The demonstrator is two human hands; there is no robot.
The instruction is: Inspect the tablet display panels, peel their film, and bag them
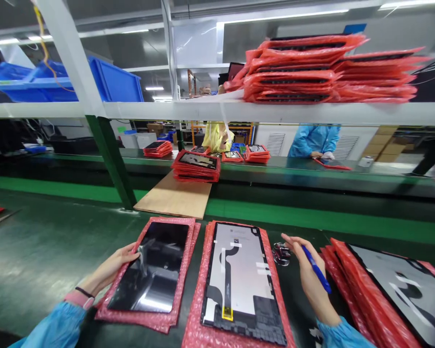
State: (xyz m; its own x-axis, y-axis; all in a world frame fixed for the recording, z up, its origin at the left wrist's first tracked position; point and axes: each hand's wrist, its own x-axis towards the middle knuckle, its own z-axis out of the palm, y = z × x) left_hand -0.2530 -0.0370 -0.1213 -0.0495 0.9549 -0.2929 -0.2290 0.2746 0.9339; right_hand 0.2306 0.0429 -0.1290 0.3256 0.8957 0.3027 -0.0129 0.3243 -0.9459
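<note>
My left hand (118, 263) is at the left edge of a glossy black tablet screen (157, 270), fingers closed on that edge. The screen lies face up on pink bubble wrap (108, 313). Held in my right hand (306, 263) is a blue pen (317, 270), lying across the hand. Between my hands, a second tablet screen (244, 275) rests back side up on red bubble wrap (194, 319), showing its silver back, a dark flex cable and a yellow label. Beside my right fingertips sits a small shiny, clear-and-dark object (282, 253) whose kind I cannot make out.
At right, several red bubble bags (362, 285) carry another screen (406, 285). Beyond stands a red stack (195, 166) on a wooden board (174, 195). Overhead, a shelf (210, 111) holds red packs (293, 72) and blue bins (116, 82). Co-workers (313, 140) work across the line.
</note>
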